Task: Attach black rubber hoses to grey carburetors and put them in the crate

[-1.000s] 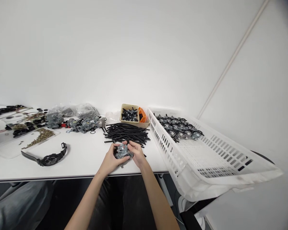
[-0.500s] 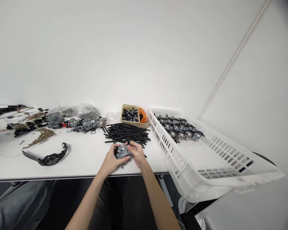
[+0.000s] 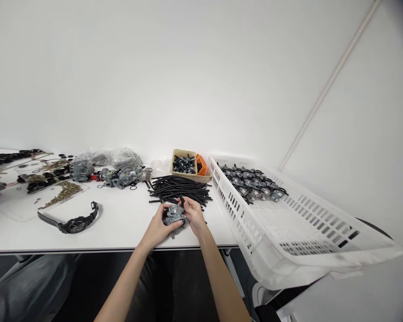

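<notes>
A grey metal carburetor (image 3: 173, 215) is held just above the white table near its front edge. My left hand (image 3: 158, 227) is closed around its left side, with the thumb across the front. At its upper right, my right hand (image 3: 195, 217) pinches a short black hose (image 3: 182, 202) that stands up from the carburetor; its lower end is hidden by the fingers. Right behind the hands lies a pile of black rubber hoses (image 3: 177, 188).
Several carburetors lie in a white plastic crate (image 3: 312, 255) on the right. A cream bin (image 3: 173, 166) of small black parts and an orange basket (image 3: 202, 163) stand behind the hoses. Leftward are loose carburetors (image 3: 121, 176), brass fittings (image 3: 67, 191) and a black wristwatch (image 3: 76, 225).
The whole view has shifted slightly, so everything sits a little lower and further right. Both hands keep their hold, with the right fingers slightly shifted at the black hose.
</notes>
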Action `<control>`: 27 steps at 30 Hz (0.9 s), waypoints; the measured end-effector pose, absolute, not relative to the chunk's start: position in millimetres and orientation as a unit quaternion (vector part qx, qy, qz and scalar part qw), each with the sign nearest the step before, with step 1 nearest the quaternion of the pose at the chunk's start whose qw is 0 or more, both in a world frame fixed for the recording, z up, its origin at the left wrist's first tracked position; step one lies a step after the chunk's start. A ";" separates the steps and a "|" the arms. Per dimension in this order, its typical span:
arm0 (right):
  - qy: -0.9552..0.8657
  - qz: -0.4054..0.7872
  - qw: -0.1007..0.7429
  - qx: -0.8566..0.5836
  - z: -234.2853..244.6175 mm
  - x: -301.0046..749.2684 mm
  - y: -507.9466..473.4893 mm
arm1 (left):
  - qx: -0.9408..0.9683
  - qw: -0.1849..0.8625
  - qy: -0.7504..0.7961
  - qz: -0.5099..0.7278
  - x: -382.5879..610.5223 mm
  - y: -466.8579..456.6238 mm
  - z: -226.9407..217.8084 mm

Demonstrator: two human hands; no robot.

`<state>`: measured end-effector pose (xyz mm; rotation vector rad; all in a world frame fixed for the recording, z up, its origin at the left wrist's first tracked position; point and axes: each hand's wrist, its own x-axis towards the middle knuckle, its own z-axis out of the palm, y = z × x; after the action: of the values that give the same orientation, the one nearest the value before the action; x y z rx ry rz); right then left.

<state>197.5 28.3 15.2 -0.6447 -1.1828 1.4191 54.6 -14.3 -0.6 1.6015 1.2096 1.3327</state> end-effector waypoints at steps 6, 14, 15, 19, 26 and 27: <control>-0.551 0.637 0.494 -0.217 27.4 199.3 36.4 | 0.616 0.362 0.463 0.524 51.9 -12.6 -1.8; -0.608 0.668 0.397 -0.163 50.3 196.7 44.9 | 0.588 0.421 0.440 0.532 45.0 -11.1 -7.2; -0.609 0.673 0.390 -0.158 52.2 195.7 45.3 | 0.581 0.434 0.430 0.537 44.1 -9.8 -10.4; -0.607 0.684 0.378 -0.143 54.0 190.6 44.9 | 0.545 0.475 0.389 0.571 41.5 -4.3 -22.1; -0.594 0.663 0.420 -0.178 39.1 190.6 50.6 | 0.503 0.518 0.366 0.587 42.8 -1.9 -24.1; -0.589 0.653 0.436 -0.191 35.0 191.6 54.7 | 0.485 0.522 0.366 0.598 43.4 -1.9 -23.3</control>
<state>191.6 54.7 35.0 -0.4761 -1.4651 1.6237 43.4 -1.9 -23.3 1.1622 0.8770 1.4328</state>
